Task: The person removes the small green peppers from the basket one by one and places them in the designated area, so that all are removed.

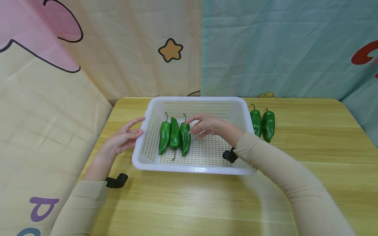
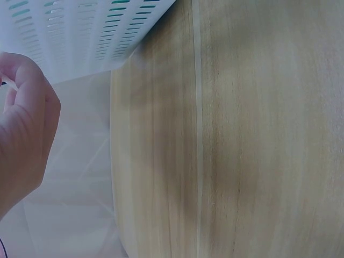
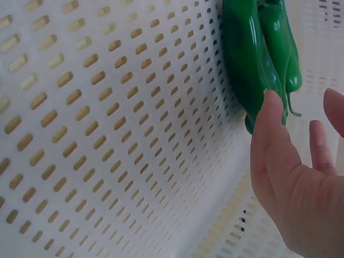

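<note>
A white perforated plastic basket stands on the table, with three green peppers inside toward its left half. The left pepper and the right pepper have stems toward the back; the middle pepper has its stem toward the front. My left hand is at the basket's left rim, index finger and thumb reaching its outer side. Over the basket, my right hand has loosely spread fingers beside the right pepper, holding nothing. In the right wrist view, a fingertip overlaps a pepper; contact is unclear.
Two more green peppers, one close to the basket's right wall and another beside it, lie on the wooden table. Patterned curtains hang behind the table and along the left. Black wrist mounts stick out from both sleeves.
</note>
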Available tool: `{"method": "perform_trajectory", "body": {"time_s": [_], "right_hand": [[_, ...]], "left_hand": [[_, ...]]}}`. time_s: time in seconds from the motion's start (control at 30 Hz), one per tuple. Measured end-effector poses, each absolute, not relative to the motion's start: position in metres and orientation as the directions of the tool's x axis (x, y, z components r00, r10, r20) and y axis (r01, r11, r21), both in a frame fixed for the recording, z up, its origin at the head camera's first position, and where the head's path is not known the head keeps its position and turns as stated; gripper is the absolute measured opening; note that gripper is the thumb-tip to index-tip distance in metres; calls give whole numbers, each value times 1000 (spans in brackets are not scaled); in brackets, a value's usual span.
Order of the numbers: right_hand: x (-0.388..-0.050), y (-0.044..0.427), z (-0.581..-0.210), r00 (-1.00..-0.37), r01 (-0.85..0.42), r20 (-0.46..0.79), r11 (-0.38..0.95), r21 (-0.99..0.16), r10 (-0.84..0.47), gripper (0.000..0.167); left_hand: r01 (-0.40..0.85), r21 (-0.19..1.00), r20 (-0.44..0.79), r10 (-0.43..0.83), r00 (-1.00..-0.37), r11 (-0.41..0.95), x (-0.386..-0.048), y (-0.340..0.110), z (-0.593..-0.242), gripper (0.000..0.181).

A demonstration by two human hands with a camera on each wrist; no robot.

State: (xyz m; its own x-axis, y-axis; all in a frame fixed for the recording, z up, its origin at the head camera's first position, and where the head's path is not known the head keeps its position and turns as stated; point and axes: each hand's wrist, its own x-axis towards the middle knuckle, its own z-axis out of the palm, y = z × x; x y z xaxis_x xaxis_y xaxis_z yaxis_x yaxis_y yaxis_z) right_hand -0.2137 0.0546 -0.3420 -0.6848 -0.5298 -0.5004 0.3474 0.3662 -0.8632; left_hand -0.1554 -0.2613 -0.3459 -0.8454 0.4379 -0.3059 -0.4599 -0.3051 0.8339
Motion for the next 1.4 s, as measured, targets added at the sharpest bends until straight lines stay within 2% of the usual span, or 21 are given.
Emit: {"method": "perform_trajectory", "body": {"time_s": [0.33,0.67,1.4], "right_hand": [[-217,42,-356,-695,387,-547,397,-832,-468,49],[-216,35,-362,-716,325,-520,437,-838,-465,53],[-214,26,-371,-735,357,-520,404,-842,-435,49]], "left_hand": [[-462,830,-300,448,-842,-312,-156,-261,-344,43],[-463,830,-301,449,-841,-312,-156,-261,-343,43],[-457,836,-294,455,-840,-304,-155,-262,-346,43]]}}
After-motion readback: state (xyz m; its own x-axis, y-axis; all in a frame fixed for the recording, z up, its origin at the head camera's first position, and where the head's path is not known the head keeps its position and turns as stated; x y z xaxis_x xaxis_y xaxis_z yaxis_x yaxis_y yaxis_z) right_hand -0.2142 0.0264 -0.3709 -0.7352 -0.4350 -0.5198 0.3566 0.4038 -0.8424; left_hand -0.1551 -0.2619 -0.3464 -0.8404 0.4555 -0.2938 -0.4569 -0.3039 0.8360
